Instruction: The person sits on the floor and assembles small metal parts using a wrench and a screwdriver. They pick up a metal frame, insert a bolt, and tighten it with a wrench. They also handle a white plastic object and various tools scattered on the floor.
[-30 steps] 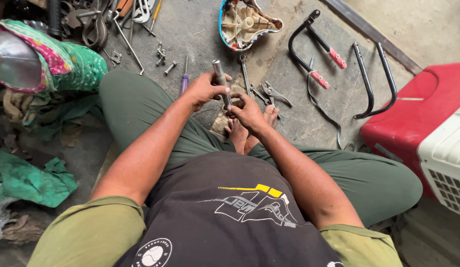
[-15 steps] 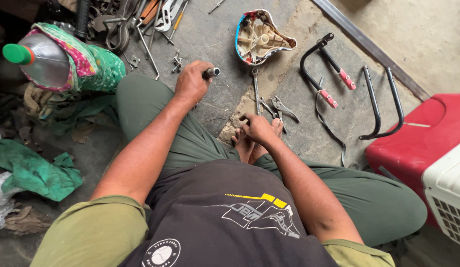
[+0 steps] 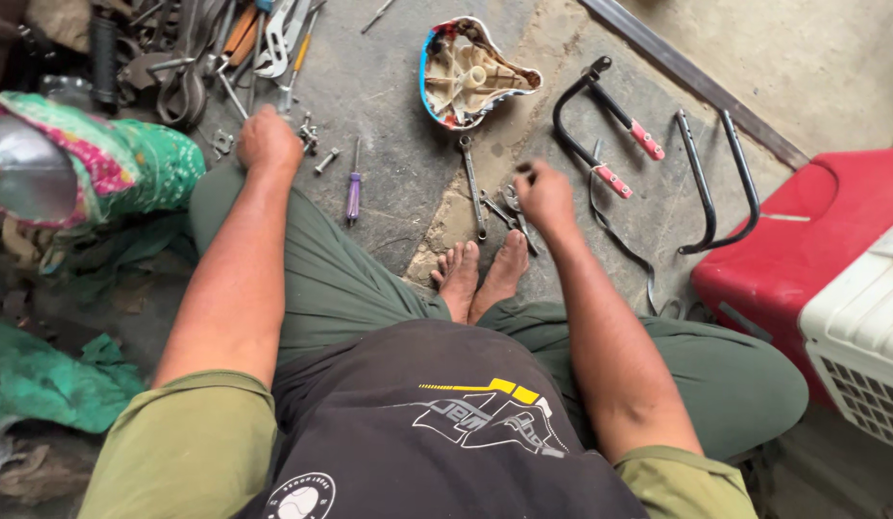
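1. Rough concrete floor (image 3: 389,192) serves as the work place; a person sits on it with legs crossed and bare feet (image 3: 480,274) together in the middle.
2. Left hand (image 3: 269,139) is stretched far to the left and clenched into a fist beside some loose bolts (image 3: 317,149). Whether it holds something inside, I cannot tell.
3. Right hand (image 3: 544,197) hovers over a pair of pliers (image 3: 513,207) that lies just in front of the feet; the fingers pinch a small dark part, but it is too small and blurred to name.
4. A long spanner (image 3: 472,187) lies next to the pliers, and a purple screwdriver (image 3: 353,187) lies between the two hands, not touched.
5. An upturned bicycle saddle (image 3: 470,72) rests further ahead, apart from both hands, with nothing attached to it. Black bent metal frames (image 3: 715,183) with pink grips lie at the right, also separate.
6. My judgement: the work looks to be in an early or middle stage, because the parts are spread out, not yet joined, and the hands are gathering small pieces and tools.
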Demonstrator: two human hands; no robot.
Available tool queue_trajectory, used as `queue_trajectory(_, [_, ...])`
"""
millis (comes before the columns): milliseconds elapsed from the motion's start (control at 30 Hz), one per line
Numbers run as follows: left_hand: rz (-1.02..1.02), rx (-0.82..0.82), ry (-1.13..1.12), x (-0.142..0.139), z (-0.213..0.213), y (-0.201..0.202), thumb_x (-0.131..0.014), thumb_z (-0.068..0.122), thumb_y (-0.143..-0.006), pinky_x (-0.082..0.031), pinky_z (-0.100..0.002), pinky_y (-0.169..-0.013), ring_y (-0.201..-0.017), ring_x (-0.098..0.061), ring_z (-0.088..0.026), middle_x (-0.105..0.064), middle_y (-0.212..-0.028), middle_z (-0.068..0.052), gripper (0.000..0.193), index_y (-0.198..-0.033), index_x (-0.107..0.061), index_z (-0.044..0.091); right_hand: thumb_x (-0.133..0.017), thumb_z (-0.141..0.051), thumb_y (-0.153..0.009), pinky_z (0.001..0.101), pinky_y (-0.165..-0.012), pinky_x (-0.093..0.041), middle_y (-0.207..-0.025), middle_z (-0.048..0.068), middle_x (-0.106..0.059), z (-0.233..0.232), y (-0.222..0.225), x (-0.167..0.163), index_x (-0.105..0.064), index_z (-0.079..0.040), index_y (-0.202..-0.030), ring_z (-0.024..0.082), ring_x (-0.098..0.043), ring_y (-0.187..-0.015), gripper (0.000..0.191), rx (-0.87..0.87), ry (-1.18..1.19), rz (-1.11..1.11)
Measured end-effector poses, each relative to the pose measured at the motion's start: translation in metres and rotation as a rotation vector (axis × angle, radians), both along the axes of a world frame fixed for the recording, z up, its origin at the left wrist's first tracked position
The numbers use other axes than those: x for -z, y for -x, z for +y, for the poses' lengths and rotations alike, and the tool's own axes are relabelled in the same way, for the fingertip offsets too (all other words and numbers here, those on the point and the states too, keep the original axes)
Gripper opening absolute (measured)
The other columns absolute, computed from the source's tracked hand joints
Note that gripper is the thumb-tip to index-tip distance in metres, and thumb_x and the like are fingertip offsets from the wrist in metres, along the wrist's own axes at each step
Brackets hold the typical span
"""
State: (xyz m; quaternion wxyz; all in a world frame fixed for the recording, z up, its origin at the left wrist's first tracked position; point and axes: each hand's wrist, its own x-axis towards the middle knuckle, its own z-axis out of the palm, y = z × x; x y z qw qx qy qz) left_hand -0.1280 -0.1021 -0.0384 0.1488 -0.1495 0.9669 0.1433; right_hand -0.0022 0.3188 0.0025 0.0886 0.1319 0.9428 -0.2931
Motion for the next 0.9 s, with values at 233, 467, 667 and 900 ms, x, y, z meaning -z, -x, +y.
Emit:
queue_trajectory(233, [0.009,0.016,0.057,0.004,0.013,0.002,-0.054,0.015,-0.103,-0.054,-0.055,-0.084,-0.102,-0.068,-0.045,-0.069,-0.109,-0.025,0.021,-0.111,-0.069,0.003,-0.075,-0.019,-0.091,0.0481,-0.083,-0.054,-0.091,0.018,-0.074,0.057,0.075,-0.042,-0.066,-0.006,-0.121,0.037,-0.072,-0.088,0.034,0.13,-0.167,0.32])
queue_trajectory(467, [0.285,0.09,-0.086,-0.02,0.02,-0.016,-0.075,0.016,-0.085,-0.05,-0.053,-0.09,-0.107,-0.06,-0.045,-0.062,-0.113,-0.023,0.028,-0.108,-0.067,0.001,-0.088,-0.026,-0.077,0.0532,-0.085,-0.05,-0.106,0.026,-0.068,0.049,0.129,-0.06,-0.052,-0.002,-0.133,0.046,-0.065,-0.098,0.071,0.138,-0.283,0.285])
queue_trajectory(667, [0.268,0.172,-0.336,-0.039,0.026,-0.045,-0.079,0.022,-0.089,-0.05,-0.049,-0.091,-0.106,-0.061,-0.04,-0.063,-0.112,-0.02,0.028,-0.11,-0.07,0.006,-0.078,-0.021,-0.088,0.0502,-0.091,-0.052,-0.109,0.019,-0.071,0.055,0.124,-0.059,-0.058,-0.009,-0.123,0.042,-0.066,-0.106,0.043,0.147,-0.271,0.009])
queue_trajectory(900, [-0.031,0.21,-0.708,-0.05,0.068,-0.095,-0.075,0.028,-0.086,-0.056,-0.038,-0.088,-0.096,-0.073,-0.024,-0.076,-0.104,-0.012,0.027,-0.104,-0.074,0.008,-0.08,-0.023,-0.092,0.0529,-0.091,-0.05,-0.112,0.016,-0.07,0.076,0.081,-0.052,-0.06,-0.012,-0.118,0.041,-0.065,-0.11,0.036,-0.101,-0.456,0.01])
